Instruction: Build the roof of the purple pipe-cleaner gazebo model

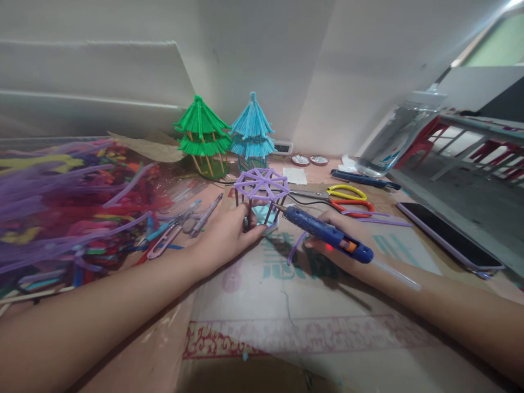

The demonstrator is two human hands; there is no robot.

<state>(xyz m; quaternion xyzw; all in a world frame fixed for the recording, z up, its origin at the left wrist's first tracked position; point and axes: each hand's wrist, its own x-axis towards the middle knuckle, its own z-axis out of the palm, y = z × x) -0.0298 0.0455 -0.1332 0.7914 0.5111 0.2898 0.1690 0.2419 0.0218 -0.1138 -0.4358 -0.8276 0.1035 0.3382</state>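
My left hand (235, 226) is closed around the legs of a small pavilion model (262, 184). The model has a purple pipe-cleaner top with spokes, dark posts and a pale blue base. In my right hand (339, 234) is a blue hot glue gun (323, 228), its nozzle at one post just below the purple rim. A clear glue stick (397, 274) sticks out of the gun's rear, and a red light glows on its side. A short purple pipe cleaner (295, 250) hangs by my right fingers; whether they pinch it I cannot tell.
Green (203, 136) and blue (252, 131) finished pavilions stand at the back. A heap of pipe cleaners (73, 196) lies left, beside pens and a pink cutter (170, 240). Scissors (347, 199), a dark knife (364, 179), a phone (450, 234) and a bottle (403, 131) are right. Cardboard (245, 300) covers the table.
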